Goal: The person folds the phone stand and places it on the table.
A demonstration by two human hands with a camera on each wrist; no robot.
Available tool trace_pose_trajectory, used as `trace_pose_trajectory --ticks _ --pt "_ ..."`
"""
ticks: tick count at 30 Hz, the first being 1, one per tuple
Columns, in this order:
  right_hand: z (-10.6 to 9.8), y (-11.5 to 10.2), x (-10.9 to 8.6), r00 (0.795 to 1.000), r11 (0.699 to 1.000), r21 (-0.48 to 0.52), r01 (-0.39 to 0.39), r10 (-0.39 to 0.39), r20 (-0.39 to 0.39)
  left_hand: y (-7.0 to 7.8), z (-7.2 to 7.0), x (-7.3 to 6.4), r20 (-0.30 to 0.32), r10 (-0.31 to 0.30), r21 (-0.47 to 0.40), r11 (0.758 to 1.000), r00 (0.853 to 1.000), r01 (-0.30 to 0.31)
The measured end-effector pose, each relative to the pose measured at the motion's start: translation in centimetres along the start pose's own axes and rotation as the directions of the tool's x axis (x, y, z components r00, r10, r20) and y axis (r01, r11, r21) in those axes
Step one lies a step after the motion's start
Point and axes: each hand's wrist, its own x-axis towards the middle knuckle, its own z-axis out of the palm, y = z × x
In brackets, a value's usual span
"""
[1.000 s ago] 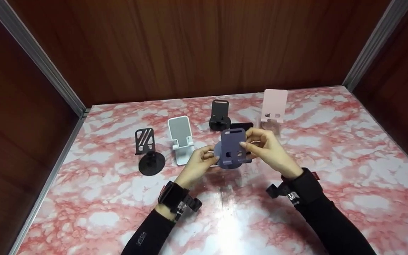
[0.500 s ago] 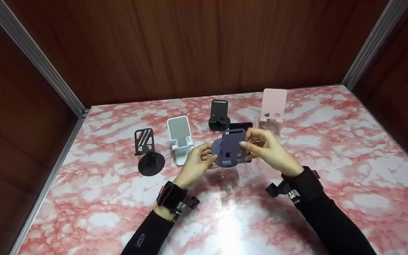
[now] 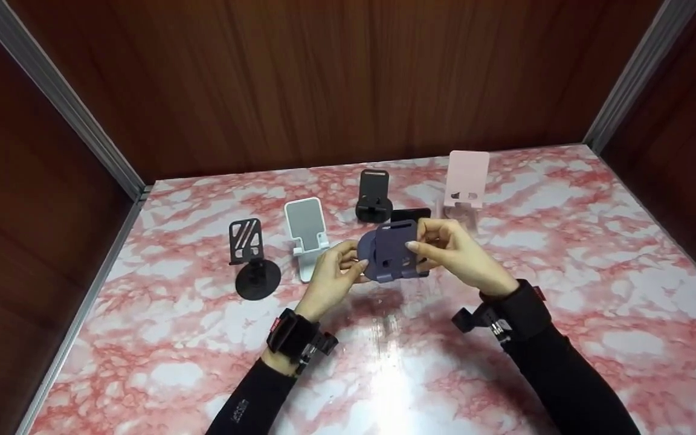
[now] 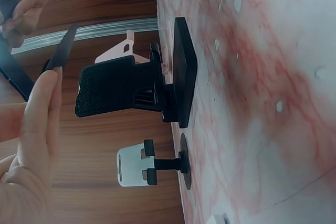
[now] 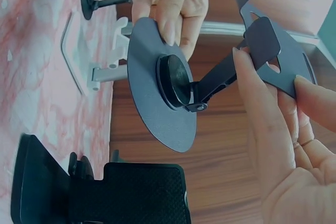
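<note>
Both hands hold a dark purple phone stand [image 3: 397,251] up over the table. My left hand [image 3: 335,275] pinches its round base [image 5: 149,114] at the rim, thumb on one face and fingers on the other. At the other end, my right hand [image 3: 460,254] holds the slotted phone plate [image 5: 286,51] by its side edge. A hinged arm [image 5: 215,85] joins base and plate, bent at an angle. In the left wrist view the base shows edge-on at the left fingertips, and the right hand [image 4: 29,6] is partly cut off.
Other phone stands surround the hands: slotted black [image 3: 256,260] at left, white [image 3: 307,232] beside it, small black [image 3: 374,196] at the back, pink [image 3: 467,181] back right. A larger black one [image 4: 123,85] stands behind the held stand. Wood panels [image 3: 348,84] enclose the marbled table [image 3: 173,338].
The round base has shifted left and slightly up from behind the plate, and more of it shows on the left. My left hand moved with it; the right hand has barely moved.
</note>
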Motion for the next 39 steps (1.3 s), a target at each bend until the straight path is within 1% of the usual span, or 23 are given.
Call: trace_pose_trajectory --ticks 2,4,8,12,13,14,19,20,21,22,25,28,32,39 --pt "0.0 -0.1 0.0 1.000 1.000 0.007 -0.006 0.006 0.009 0.1 -0.1 -0.1 -0.004 0.024 0.022 0.999 1.000 -0.024" --pt "-0.1 -0.2 0.0 1.000 1.000 0.017 -0.013 0.012 0.019 0.2 -0.1 -0.1 -0.012 0.050 0.064 0.997 0.999 -0.049" --pt "-0.2 -0.2 0.0 0.999 0.999 0.036 -0.014 0.012 0.036 0.3 -0.1 -0.2 -0.031 0.101 0.137 0.986 0.994 -0.096" --pt "-0.2 0.0 0.1 0.998 0.998 0.060 -0.026 0.023 0.055 0.4 -0.1 -0.2 -0.050 0.129 0.169 0.978 0.990 -0.118" --pt "-0.2 0.0 0.2 0.998 0.997 0.068 -0.031 0.027 0.059 0.6 0.0 -0.2 -0.057 0.140 0.193 0.973 0.988 -0.127" --pt "-0.3 0.1 0.2 0.997 0.996 0.075 -0.037 0.032 0.065 1.2 0.1 -0.3 -0.062 0.157 0.217 0.966 0.986 -0.140" --pt "-0.4 0.4 0.3 0.993 0.992 0.111 -0.064 0.053 0.103 1.3 0.0 -0.3 -0.074 0.227 0.276 0.940 0.971 -0.198" --pt "-0.4 0.4 0.3 0.992 0.991 0.114 -0.070 0.057 0.110 1.1 0.0 -0.3 -0.073 0.239 0.276 0.938 0.968 -0.211" --pt "-0.4 0.5 0.2 0.992 0.990 0.115 -0.075 0.062 0.114 0.6 -0.2 -0.1 -0.071 0.247 0.272 0.937 0.966 -0.220" --pt "-0.4 0.5 0.2 0.991 0.990 0.116 -0.079 0.066 0.118 0.7 -0.2 -0.1 -0.069 0.258 0.283 0.931 0.964 -0.229" --pt "-0.5 0.6 0.2 0.989 0.988 0.120 -0.099 0.084 0.123 0.7 -0.2 -0.1 -0.065 0.304 0.339 0.903 0.951 -0.265" --pt "-0.4 0.7 0.2 0.986 0.985 0.123 -0.121 0.105 0.128 0.9 -0.3 -0.1 -0.065 0.347 0.413 0.863 0.936 -0.291" --pt "-0.5 0.9 0.3 0.982 0.982 0.124 -0.142 0.125 0.142 1.0 -0.3 -0.2 -0.063 0.393 0.481 0.818 0.918 -0.317" --pt "-0.6 1.4 0.5 0.974 0.975 0.154 -0.163 0.134 0.182 0.9 -0.3 -0.3 -0.045 0.462 0.540 0.757 0.886 -0.368"
